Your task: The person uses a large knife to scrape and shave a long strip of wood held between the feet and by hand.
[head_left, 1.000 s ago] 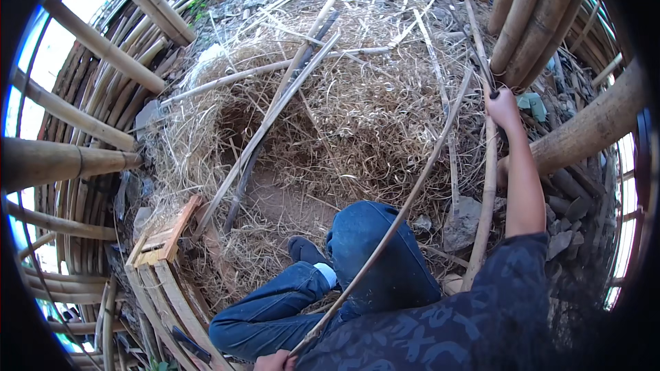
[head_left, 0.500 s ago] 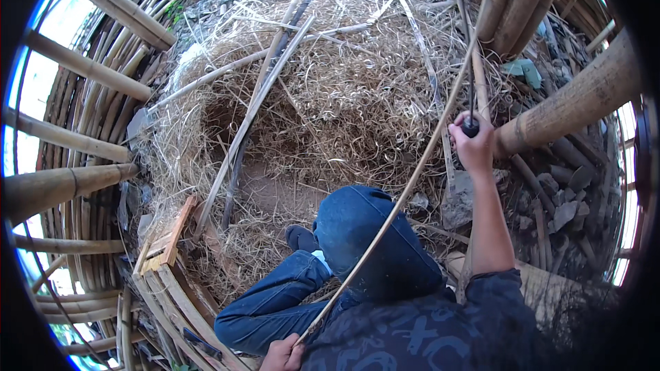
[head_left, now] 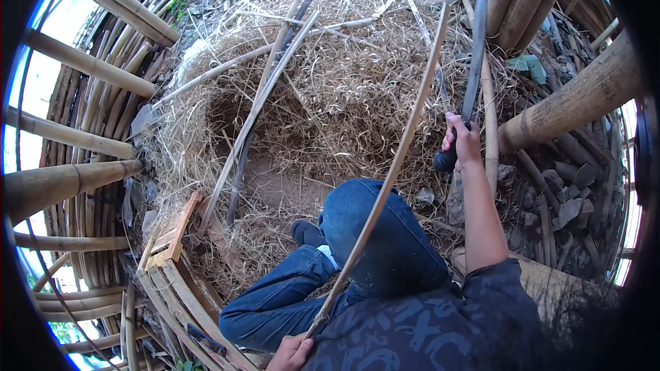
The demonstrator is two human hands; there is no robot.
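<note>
My right hand point(head_left: 462, 139) is wrapped round the dark handle of a machete point(head_left: 476, 58). Its long grey blade points away from me, with the broad side showing. At the lower edge, my left hand point(head_left: 291, 353) grips the near end of a long bamboo strip point(head_left: 392, 172). That strip slants up and to the right across my bent knee, and its far end stands just left of the blade, with a gap between them in the picture.
Curly bamboo shavings point(head_left: 344, 96) cover the ground ahead, with loose strips point(head_left: 260, 99) lying across them. A wooden stool-like frame point(head_left: 180, 282) stands at my left. Thick bamboo poles point(head_left: 577, 99) rise at right, beside broken stones point(head_left: 567, 209). More poles line the left side.
The machete has turned from edge-on to showing its broad side, and my right hand has shifted slightly. The strip's far end has swung left, away from the blade.
</note>
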